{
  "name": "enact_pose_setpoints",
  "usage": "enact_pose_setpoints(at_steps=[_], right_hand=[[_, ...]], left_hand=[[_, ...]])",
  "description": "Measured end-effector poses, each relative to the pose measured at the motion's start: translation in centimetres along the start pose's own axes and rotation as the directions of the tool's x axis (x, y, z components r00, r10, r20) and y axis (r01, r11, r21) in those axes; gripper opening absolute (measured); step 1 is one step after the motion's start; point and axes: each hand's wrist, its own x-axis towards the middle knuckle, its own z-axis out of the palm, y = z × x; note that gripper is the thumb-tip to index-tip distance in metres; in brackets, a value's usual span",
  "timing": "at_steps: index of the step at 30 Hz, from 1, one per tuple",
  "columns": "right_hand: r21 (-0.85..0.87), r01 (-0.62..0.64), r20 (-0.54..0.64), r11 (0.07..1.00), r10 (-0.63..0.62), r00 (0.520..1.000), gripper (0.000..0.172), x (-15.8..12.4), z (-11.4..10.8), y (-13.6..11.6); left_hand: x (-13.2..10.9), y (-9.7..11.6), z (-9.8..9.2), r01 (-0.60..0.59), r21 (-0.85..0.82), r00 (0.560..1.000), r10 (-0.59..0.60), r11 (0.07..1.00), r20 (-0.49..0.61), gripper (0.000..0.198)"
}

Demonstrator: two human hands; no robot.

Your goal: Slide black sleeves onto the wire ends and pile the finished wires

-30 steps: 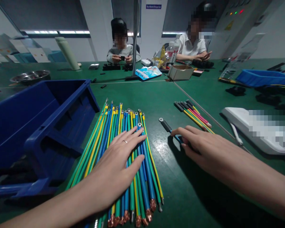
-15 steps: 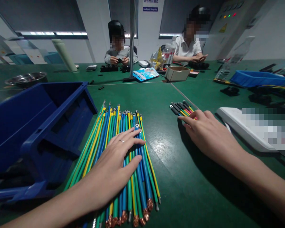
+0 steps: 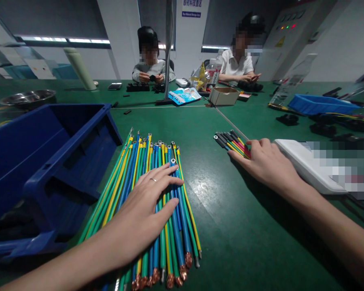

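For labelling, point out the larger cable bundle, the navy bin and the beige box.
Larger cable bundle (image 3: 178,238): head view, a blue sheath.
Navy bin (image 3: 87,149): head view, its outer side wall.
Beige box (image 3: 223,98): head view, its front wall.

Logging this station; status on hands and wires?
Left hand open on large wire bundle. Right hand at small bundle, grip hidden. White device close beside right hand.

Wall sign (image 3: 191,14) — "Raw Material Storage Area"

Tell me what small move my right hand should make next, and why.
Your right hand should probably lift away from the sleeved cables: they lie side by side on the table, their black sleeves roughly lined up.
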Motion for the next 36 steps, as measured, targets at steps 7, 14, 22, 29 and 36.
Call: enact_pose_setpoints(at_steps=[7,14,22,29,36], right_hand=[[0.064,-0.038,0.027,0.997,0.036,0.999,0.067,0.1,0.2,0.3],[0.051,-0.008,-0.002,0.999,0.009,1.000,0.065,0.3,0.2,0.7],[0.421,0.370,-0.093,0.828,-0.366,0.926,0.055,-2.7,-4.6,-4.7],[0.654,0.561,-0.041,0.508,-0.716,0.697,0.085,-6.3,-5.1,-9.1],[0.608,0.591,0.085,0.530,-0.784,0.615,0.115,-6.9,-4.2,-9.0]], left_hand=[[0.1,-0.1,0.1,0.001,0.003,1.000,-0.001,1.000,-0.008,0.025],[-0.1,-0.3,-0.2,0.016,-0.055,1.000,-0.016,0.998,0.013,0.026],[0.1,-0.7,-0.1,0.002,-0.085,0.997,-0.008,0.996,-0.071,0.029],[0.1,-0.1,0.1,0.002,0.031,0.988,0.002,1.000,-0.154,0.039],[0.1,-0.1,0.3,-0.063,0.071,0.985,0.073,0.996,-0.154,0.038]])
